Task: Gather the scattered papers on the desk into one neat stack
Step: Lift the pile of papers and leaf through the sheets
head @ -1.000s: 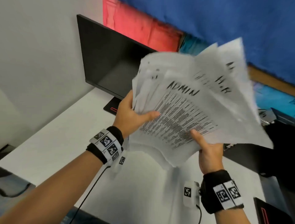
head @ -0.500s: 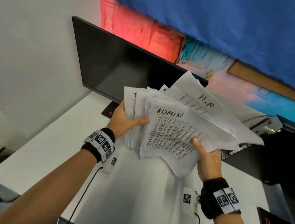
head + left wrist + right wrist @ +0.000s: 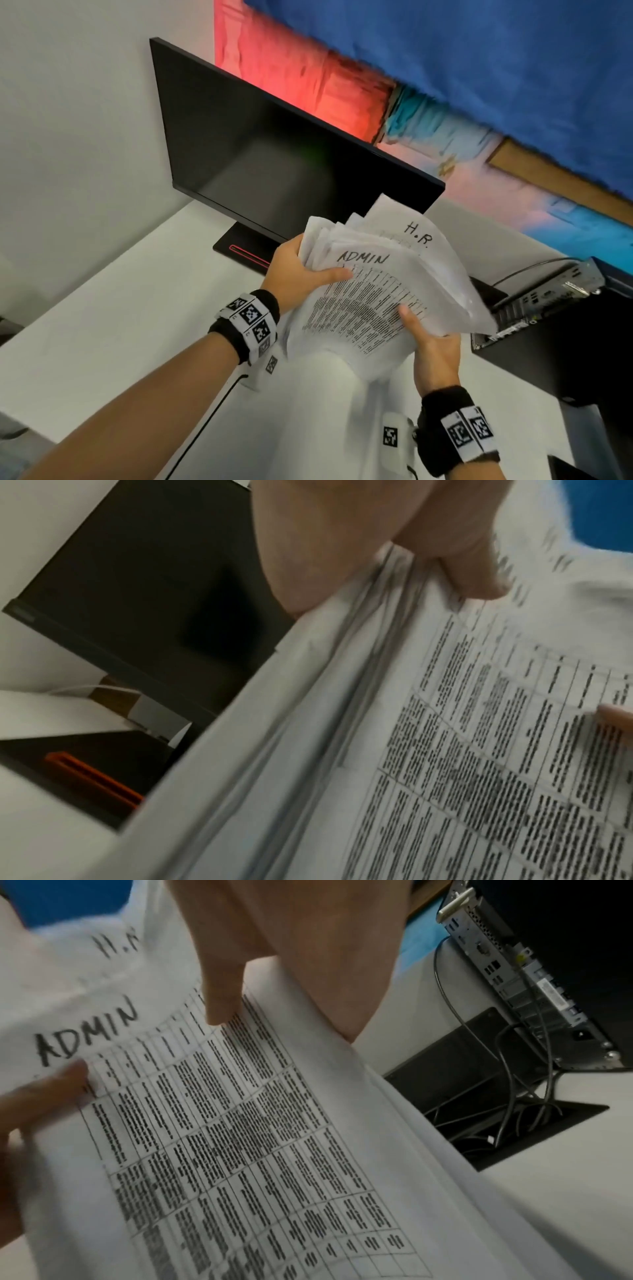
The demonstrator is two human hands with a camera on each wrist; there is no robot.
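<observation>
A loose bundle of white papers (image 3: 376, 294) hangs in the air above the white desk (image 3: 102, 325), its edges uneven. The top sheet carries a printed table and the handwritten word ADMIN; a sheet behind it reads H.R. My left hand (image 3: 298, 274) grips the bundle's left edge, thumb lying on the top sheet. At the near right edge my right hand (image 3: 428, 339) holds the papers (image 3: 240, 1137), thumb pressed on the print. The left wrist view shows the layered sheet edges (image 3: 342, 723) under my thumb.
A black monitor (image 3: 274, 147) on a red-trimmed base (image 3: 239, 250) stands at the back of the desk. A small computer case (image 3: 548, 294) with cables sits on a black stand at the right, beside a cable opening (image 3: 514, 1123) in the desk.
The bundle has come down and toward the desk, from high in front of the monitor to lower, and the fanned sheets have drawn closer together. Both hands keep their grip.
</observation>
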